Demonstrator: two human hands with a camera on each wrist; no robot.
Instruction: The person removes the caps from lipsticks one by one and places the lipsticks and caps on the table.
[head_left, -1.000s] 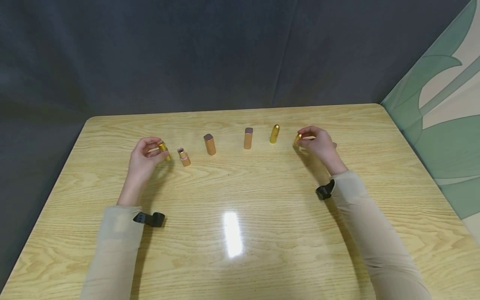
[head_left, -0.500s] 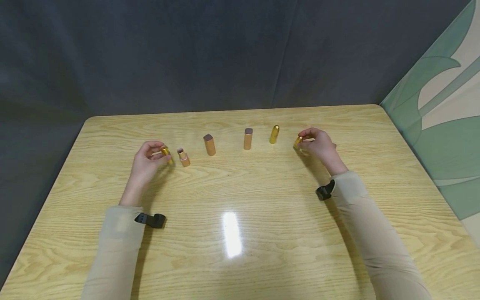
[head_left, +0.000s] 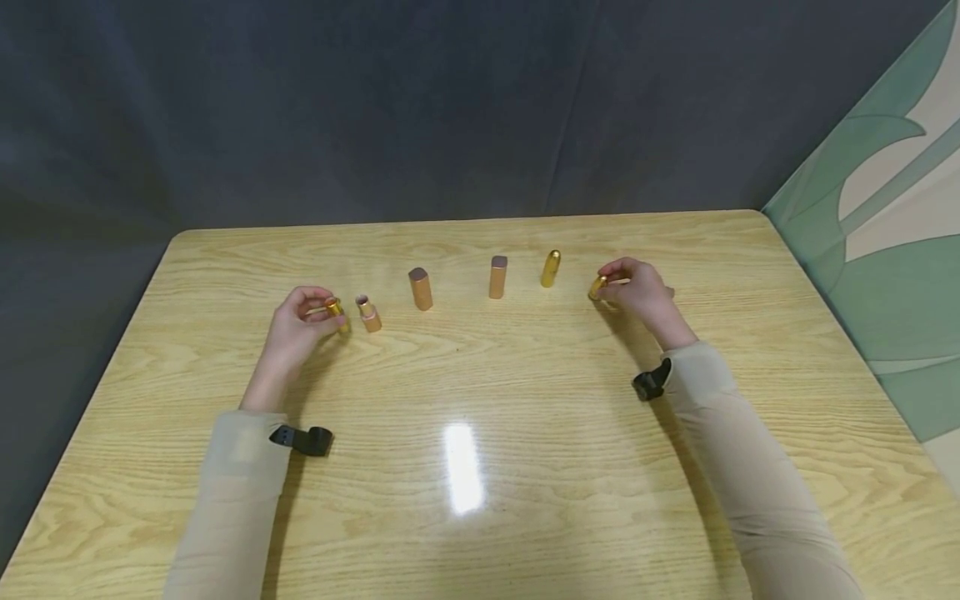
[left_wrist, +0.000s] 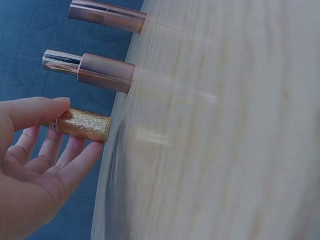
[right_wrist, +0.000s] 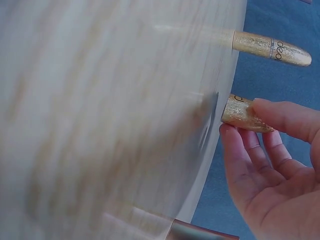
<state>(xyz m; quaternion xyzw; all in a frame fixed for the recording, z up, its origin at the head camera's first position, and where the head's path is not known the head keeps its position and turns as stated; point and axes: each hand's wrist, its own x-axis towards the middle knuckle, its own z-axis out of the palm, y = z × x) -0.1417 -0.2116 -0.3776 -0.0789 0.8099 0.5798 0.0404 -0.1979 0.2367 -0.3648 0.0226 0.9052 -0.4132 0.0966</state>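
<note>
In the head view, my left hand [head_left: 300, 323] pinches a gold lipstick tube [head_left: 337, 314] between thumb and fingers, its cap off. The left wrist view shows the tube's glittery gold body [left_wrist: 86, 125], held close to the tabletop; I cannot tell whether it touches. Just right of it stands an uncapped rose-gold lipstick [head_left: 369, 314] with a shiny inner collar. My right hand [head_left: 637, 290] pinches a gold lipstick cap [head_left: 597, 288] by its rounded end, its flat end low over the table. Left of the cap stands a capped gold lipstick [head_left: 551, 269].
Two capped rose-gold lipsticks, one angular [head_left: 421, 289] and one slimmer [head_left: 498, 277], stand mid-row on the wood-grain table [head_left: 465, 375]. A rose-gold piece [right_wrist: 202, 231] sits beyond my right hand, mostly hidden in the head view. A dark curtain [head_left: 375, 117] hangs behind.
My left hand has moved right and a little nearer and lower with the gold lipstick tube, toward the uncapped rose-gold one. My right hand has lowered the gold cap slightly.
</note>
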